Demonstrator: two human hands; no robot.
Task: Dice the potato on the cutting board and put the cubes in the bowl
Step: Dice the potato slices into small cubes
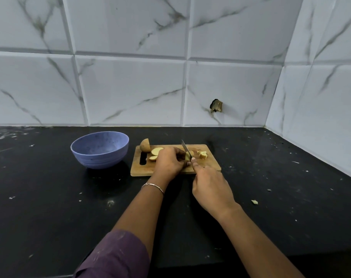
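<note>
Showing both hands at work on the board (208, 164), which lies on a black counter (50, 197) before a marbled tile wall (130, 87).

Left hand (168, 162): knuckles up over the middle of the board, fingers curled down onto a potato piece (187, 156) and holding it against the wood. A thin bracelet (152, 186) circles the wrist, and a purple sleeve (114, 255) covers the upper forearm.

Right hand (211, 187): closed round the handle of the knife (185, 148). The handle is hidden inside the grip, and one fingertip reaches forward toward the base of the blade. The blade slants up and away from the hand, and its lower part meets the potato piece just right of the left fingertips. The edge appears to rest on the piece, though how deep it sits cannot be told at this size.

Potato: an unpeeled half (145, 145) stands at the board's far left corner. Two pale slices (156, 151) lie flat between the half and the left hand, beside the board's handle slot. A small heap of cubes (203, 154) sits right of the blade, toward the far right of the board.

Bowl (99, 157): blue, upright on the counter, just left of the board and not touching it.

A pale scrap (254, 202) lies on the counter, well right of the right wrist.
</note>
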